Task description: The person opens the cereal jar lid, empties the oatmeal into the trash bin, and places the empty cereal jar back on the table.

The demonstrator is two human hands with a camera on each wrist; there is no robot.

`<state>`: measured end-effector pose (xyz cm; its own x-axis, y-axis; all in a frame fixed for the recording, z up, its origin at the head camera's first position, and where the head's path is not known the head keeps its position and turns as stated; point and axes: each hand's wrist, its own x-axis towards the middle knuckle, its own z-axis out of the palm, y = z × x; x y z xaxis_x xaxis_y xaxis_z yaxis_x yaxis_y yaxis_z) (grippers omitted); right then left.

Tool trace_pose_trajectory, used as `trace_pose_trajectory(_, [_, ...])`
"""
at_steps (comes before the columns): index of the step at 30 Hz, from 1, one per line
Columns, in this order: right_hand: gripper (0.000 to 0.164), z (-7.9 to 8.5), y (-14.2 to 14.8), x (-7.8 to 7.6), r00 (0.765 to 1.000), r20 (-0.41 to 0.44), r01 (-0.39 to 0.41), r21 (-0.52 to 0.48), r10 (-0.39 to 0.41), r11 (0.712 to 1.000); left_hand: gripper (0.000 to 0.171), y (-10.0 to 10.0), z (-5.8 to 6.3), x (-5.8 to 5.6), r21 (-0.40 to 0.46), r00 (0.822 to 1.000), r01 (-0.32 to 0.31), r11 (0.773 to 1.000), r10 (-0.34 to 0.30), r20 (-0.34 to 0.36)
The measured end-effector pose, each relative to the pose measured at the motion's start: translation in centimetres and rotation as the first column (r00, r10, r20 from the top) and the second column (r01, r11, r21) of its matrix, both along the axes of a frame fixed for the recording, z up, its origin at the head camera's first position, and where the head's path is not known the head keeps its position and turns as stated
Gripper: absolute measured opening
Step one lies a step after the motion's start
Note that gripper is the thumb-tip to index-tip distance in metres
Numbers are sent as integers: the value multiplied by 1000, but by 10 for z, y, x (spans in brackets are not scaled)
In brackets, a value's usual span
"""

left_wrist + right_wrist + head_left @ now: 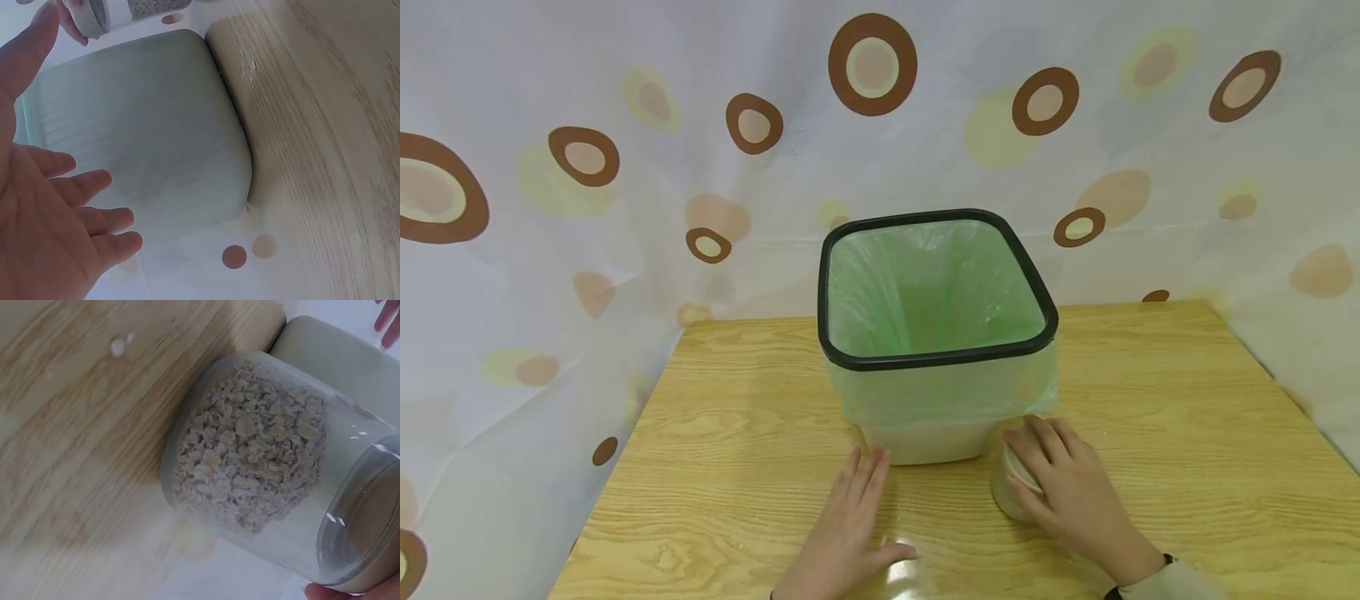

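Observation:
My right hand (1075, 492) grips the top of a clear jar (1011, 496) from above, fingers and thumb curled round its lid. In the right wrist view the jar is partly filled with oat flakes (250, 450), and a fingertip (337, 592) shows at the lid's edge. My left hand (846, 529) is spread with nothing in it, its straight fingertips close by the base of a pale trash bin (925, 442). From the left wrist, the left palm (50, 231) faces the bin's side (150, 131), while the jar (153, 7) appears beyond it.
The trash bin has a black rim (940, 360) and a light green bag (940, 292) lining it and folded over outside. It stands on a wood-grain table (737, 433). Behind and at the sides hangs a white sheet (925, 150) with brown and yellow spots.

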<state>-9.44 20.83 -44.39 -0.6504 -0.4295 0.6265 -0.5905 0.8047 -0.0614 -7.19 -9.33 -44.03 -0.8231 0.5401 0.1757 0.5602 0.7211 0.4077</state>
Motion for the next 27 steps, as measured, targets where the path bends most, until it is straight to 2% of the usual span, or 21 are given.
trace_pose_trajectory(17, [57,-4,-22,3,997,-67,-30,30,32,999,99,15,-5,2,19,1000,13,1000,-13,-9])
trace_pose_trajectory(24, [57,-5,-27,5,997,-79,-13,27,16,1000,97,18,-8,3,26,1000,10,1000,-9,-23])
trace_pose_trajectory(27, [56,-6,-28,6,997,-77,-15,17,16,1000,97,19,-10,3,44,1000,18,999,-18,-8])
